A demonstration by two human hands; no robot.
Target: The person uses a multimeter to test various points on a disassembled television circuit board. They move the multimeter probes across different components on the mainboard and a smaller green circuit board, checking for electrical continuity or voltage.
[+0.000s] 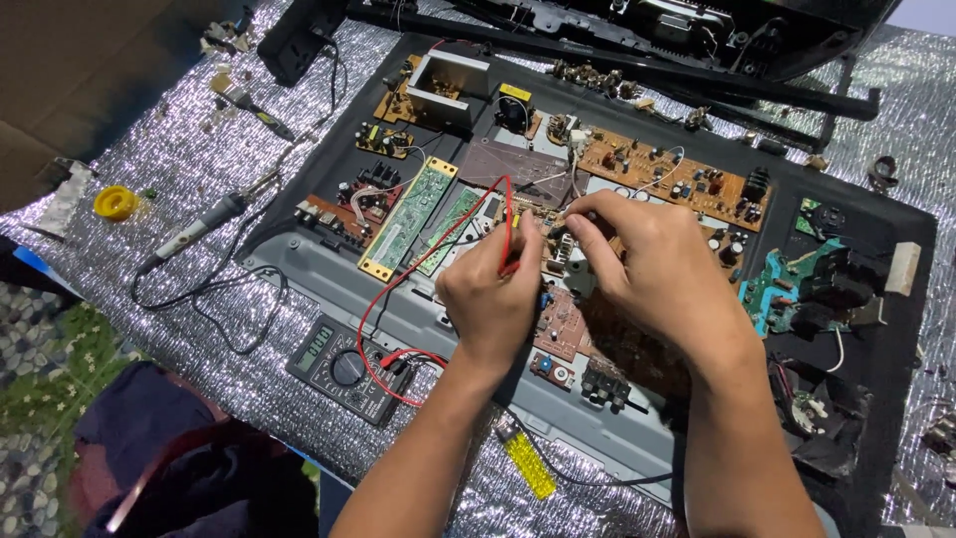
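My left hand (490, 299) grips red probe (509, 234), tip on brown circuit board (558, 329); right hand (647, 264) pinches second probe there. Multimeter (344, 371) wired. Probing underway; other boards untouched.

The table cover (149, 149) is crinkled silver foil, glittering. The big tray (329, 264) looks like matt grey plastic. Boards (677, 179) are dull brown, one (406, 219) glossy green with gold edges. The meter (344, 371) is dark matt plastic, its lead (383, 299) smooth red. The lighter (526, 460) is clear yellow plastic.
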